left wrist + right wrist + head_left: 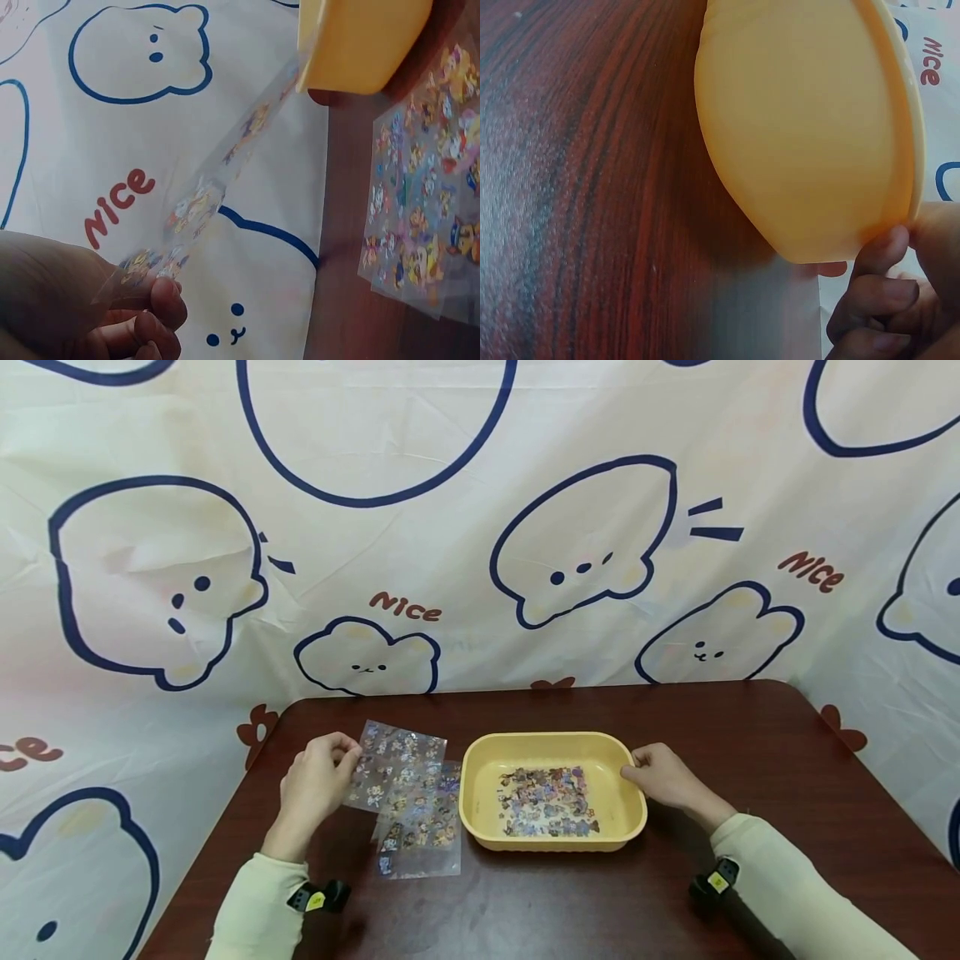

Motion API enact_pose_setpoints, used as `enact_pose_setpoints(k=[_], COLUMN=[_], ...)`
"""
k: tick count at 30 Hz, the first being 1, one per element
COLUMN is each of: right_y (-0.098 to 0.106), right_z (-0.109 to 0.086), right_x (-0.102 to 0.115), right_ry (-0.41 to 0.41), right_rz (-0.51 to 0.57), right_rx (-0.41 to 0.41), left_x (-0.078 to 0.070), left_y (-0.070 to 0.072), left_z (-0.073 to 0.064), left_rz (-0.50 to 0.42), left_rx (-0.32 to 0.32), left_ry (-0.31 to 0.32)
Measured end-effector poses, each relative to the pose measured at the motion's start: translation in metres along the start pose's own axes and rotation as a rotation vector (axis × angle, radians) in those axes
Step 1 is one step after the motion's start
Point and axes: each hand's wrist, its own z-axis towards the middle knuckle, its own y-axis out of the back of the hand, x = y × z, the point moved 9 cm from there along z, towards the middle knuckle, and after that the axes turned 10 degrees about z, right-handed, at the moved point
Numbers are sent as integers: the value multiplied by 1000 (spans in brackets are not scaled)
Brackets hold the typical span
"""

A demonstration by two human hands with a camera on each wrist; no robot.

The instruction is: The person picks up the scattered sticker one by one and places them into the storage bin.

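A clear sticker sheet printed with small cartoon figures is pinched at its left edge by my left hand, raised above the table. Below it, more clear sticker sheets lie overlapped on the table; the left wrist view shows their colourful figures up close. My right hand grips the right rim of a yellow plastic tray, thumb and fingers on either side of the edge. On the tray's floor lies a sheet of stickers, apart from both hands.
The dark brown wooden table has rounded back corners. Behind it hangs a pale cloth with blue cartoon outlines. Each wrist carries a small black camera, one by the left sleeve, the other by the right sleeve.
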Motion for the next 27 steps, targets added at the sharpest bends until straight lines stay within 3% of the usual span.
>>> enact_pose_setpoints(k=[9,27], right_y=[0,0], right_z=[1,-1], right_x=[-1,1], right_ry=[-9,-17], right_rz=[-6,3], right_rx=[-4,2], left_x=[-12,-35], left_y=[-4,-17], left_z=[1,-2], left_rz=[-72,-174], left_rx=[24,66], left_ry=[-50,-67])
